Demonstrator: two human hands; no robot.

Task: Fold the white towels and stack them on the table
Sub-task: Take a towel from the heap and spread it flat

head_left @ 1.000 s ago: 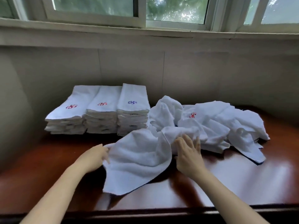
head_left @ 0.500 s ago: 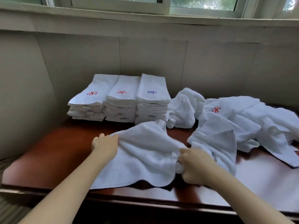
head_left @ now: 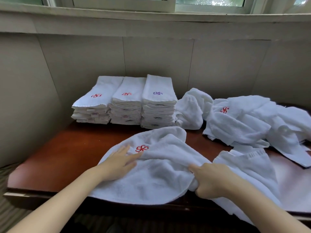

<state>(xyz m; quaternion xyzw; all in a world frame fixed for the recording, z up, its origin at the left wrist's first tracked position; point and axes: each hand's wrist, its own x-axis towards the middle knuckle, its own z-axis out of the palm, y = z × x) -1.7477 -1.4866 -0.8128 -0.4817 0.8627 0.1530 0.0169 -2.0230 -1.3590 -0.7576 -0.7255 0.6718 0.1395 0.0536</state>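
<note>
Now: L hand (head_left: 117, 163) fingers apart on towel (head_left: 161, 180); R hand (head_left: 212, 181) fingers clamped on it.

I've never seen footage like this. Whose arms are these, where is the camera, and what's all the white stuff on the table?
There is no machine here. These are a person's two bare arms, filmed by a camera worn on the head, looking forward and down. The left hand lies flat, fingers straight, on a white towel spread at the front of the brown table. The right hand grips a bunched part of that towel. At the back stand three stacks of folded towels, side by side. To their right lies a loose pile of unfolded towels. A window runs along the wall above.
</note>
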